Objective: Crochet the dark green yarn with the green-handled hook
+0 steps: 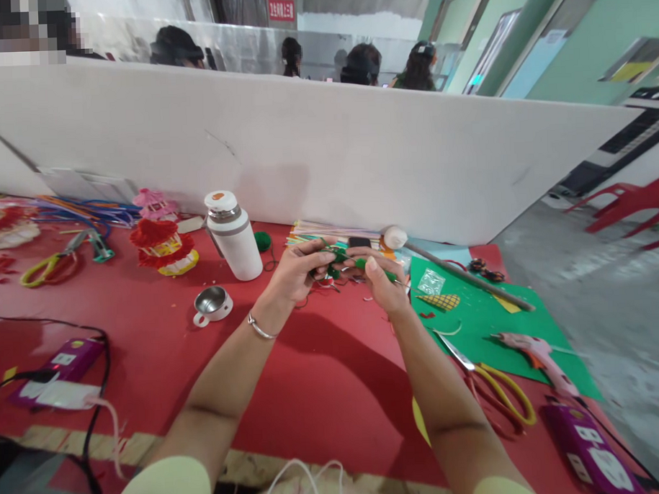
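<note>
Green yarn piece is pinched by closed left hand and green-handled tool is gripped by curled right hand, 12 o'clock from wearer over worktop, with white flask set at 11.

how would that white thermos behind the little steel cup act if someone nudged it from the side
The white thermos stands upright and is clearly taller than it is wide, so a push high up would probably tip it, while a low one might just slide it. Its straight, rounded sides suggest it could roll once down, and it looks rigid rather than squashy.
</note>
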{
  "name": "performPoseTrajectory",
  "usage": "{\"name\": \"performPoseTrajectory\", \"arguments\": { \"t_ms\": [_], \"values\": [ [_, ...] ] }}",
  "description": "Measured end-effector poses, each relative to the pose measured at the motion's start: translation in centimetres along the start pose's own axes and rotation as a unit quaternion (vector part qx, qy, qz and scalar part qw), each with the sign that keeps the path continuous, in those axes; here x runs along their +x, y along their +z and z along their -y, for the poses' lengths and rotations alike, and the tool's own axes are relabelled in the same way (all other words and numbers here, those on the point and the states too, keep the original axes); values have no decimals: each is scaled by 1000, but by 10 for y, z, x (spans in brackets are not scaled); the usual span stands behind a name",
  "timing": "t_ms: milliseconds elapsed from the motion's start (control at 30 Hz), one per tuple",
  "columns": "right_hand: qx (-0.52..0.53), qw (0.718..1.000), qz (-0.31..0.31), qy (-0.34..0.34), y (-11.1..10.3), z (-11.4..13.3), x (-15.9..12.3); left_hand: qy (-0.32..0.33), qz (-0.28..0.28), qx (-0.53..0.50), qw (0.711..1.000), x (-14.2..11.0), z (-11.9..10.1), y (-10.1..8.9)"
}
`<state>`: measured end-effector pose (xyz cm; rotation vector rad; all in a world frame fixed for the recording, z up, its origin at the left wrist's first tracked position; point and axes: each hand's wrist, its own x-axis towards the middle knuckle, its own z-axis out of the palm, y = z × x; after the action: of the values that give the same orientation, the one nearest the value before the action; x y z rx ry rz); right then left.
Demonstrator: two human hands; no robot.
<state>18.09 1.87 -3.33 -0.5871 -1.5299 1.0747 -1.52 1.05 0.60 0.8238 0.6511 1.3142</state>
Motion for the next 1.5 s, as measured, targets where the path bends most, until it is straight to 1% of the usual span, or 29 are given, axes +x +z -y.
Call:
{"name": "performPoseTrajectory", "arguments": {
  "t_ms": [133,233,333,400,500,600,767,867,1000,1133,1267,1367,1500],
  "values": [
    [-38,999,30,-5,-5,6,0,-2,9,14,1000,0,-5,-5],
    [-64,997,38,-17,-6,9,0,-9,12,35,999,0,-8,-9],
    [-108,991,57,-48,-8,13,2,-4,7,58,998,1,-10,-11],
    [-156,981,76,-89,-10,17,5,1,1,70,998,0,-12,-12],
    [-226,957,109,-147,-13,26,8,0,2,91,996,-1,-14,-11],
    [-262,939,136,-176,-16,34,8,-8,12,109,994,-1,-15,-12],
    [-291,923,165,-191,-17,44,4,-31,45,101,993,0,-14,-18],
    [-306,915,166,-204,-16,46,3,-46,64,86,993,1,-13,-21],
    [-311,913,148,-219,-15,47,2,-33,76,96,992,2,-11,-21],
    [-312,909,146,-235,-14,47,3,-10,89,115,989,2,-10,-19],
    [-323,905,146,-234,-15,50,4,-9,81,140,987,0,-14,-22],
    [-335,902,155,-224,-16,52,3,-9,68,155,986,0,-17,-24],
    [-341,897,169,-226,-17,53,3,-11,65,164,984,1,-18,-23]
  ]
}}
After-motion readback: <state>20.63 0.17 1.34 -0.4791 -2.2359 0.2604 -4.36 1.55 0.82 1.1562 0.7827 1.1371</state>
